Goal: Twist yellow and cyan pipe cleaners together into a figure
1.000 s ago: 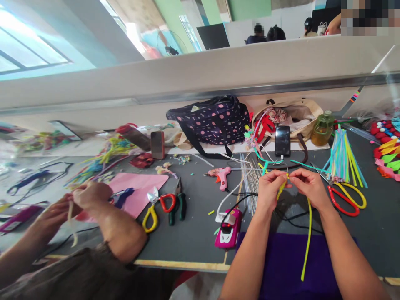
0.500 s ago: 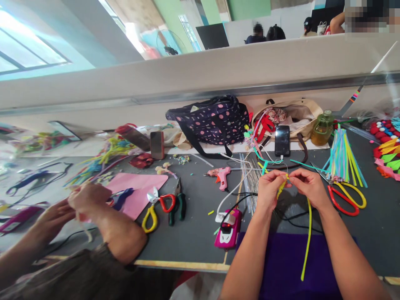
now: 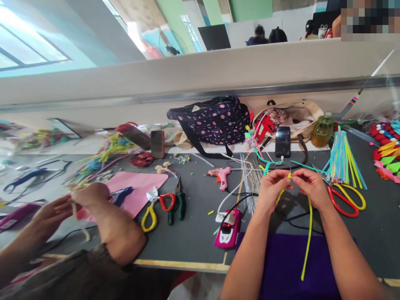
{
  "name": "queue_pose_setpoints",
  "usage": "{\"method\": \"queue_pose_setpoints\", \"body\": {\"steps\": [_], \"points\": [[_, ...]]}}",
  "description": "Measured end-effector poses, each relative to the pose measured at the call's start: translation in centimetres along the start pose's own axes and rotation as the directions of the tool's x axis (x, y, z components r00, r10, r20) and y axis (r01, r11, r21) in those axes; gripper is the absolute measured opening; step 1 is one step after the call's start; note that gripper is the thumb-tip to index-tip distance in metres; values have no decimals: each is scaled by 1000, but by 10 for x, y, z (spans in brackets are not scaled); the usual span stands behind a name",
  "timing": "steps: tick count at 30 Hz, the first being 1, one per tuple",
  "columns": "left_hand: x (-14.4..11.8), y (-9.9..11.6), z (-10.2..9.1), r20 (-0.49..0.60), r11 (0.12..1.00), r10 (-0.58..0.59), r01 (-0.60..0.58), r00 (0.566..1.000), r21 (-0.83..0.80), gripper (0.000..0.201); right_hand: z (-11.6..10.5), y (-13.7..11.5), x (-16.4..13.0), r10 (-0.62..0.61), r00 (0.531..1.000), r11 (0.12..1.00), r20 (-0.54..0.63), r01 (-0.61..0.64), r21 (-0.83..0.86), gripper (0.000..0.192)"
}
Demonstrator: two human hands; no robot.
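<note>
Long, thin yellow fuzzy stem (image 3: 308, 241) at both fingertips.
From here I see left hand (image 3: 276, 185) and right hand (image 3: 308, 185), each grip pinched closed on it; its long tail hangs toward six o'clock, nearer the right.

Our strand (image 3: 309, 231) is bright yellow, our cloth (image 3: 287, 262) deep purple and our tabletop (image 3: 196, 233) dark grey. We see a navy handbag (image 3: 212, 121) patterned with pink and pale spots, a pink-and-orange glue gun (image 3: 222, 177) and a magenta-and-white socket box (image 3: 237, 227). We pick out blue, teal, yellow and pink among the bundled stems (image 3: 343, 156). Our pliers (image 3: 182, 207) are green-handled; the scissors (image 3: 351, 214) at far right pair red with yellow.
</note>
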State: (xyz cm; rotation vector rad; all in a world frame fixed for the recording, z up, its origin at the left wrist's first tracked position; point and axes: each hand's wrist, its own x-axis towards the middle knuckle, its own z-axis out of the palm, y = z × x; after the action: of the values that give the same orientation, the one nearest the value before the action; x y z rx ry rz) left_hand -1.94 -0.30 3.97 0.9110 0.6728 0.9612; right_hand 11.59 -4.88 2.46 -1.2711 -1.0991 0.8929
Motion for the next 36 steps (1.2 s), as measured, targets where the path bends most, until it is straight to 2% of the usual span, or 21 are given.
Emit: {"method": "queue_pose_setpoints", "body": {"steps": [6,15,18,20,22,24,27,30,33,36], "points": [[-3,3,1,-9,1000,6,-6,1000,-23,26,-3,-1,-1,-24,999,1000,29,24,-2,21],[-6,6,0,53,1000,-1,2,999,-14,30,-3,-1,-1,-41,997,999,70,40,17,22],[-6,5,-1,31,998,57,-58,998,36,29,-1,-6,-1,-139,990,986,6,139,-90,18],[-7,3,-1,-7,985,140,-139,990,100,28,2,-10,-3,-266,961,948,-79,246,-204,14],[-7,0,0,-46,955,236,-222,971,197,25,4,-13,-5,-384,913,894,-141,330,-303,9],[-7,-3,1,-69,905,327,-292,942,309,23,7,-15,-8,-432,891,865,-137,367,-343,9],[-7,-9,3,-58,801,462,-389,885,455,16,10,-14,-10,-401,910,878,-103,349,-329,12],[-7,-13,4,-3,683,576,-479,818,552,12,9,-10,-10,-353,925,904,-140,298,-307,13],[-7,-15,3,68,568,649,-542,758,620,9,7,-6,-8,-288,943,938,-165,243,-249,14],[-7,-17,2,147,462,688,-584,711,668,7,4,-2,-7,-211,963,974,-169,192,-119,14]]}}
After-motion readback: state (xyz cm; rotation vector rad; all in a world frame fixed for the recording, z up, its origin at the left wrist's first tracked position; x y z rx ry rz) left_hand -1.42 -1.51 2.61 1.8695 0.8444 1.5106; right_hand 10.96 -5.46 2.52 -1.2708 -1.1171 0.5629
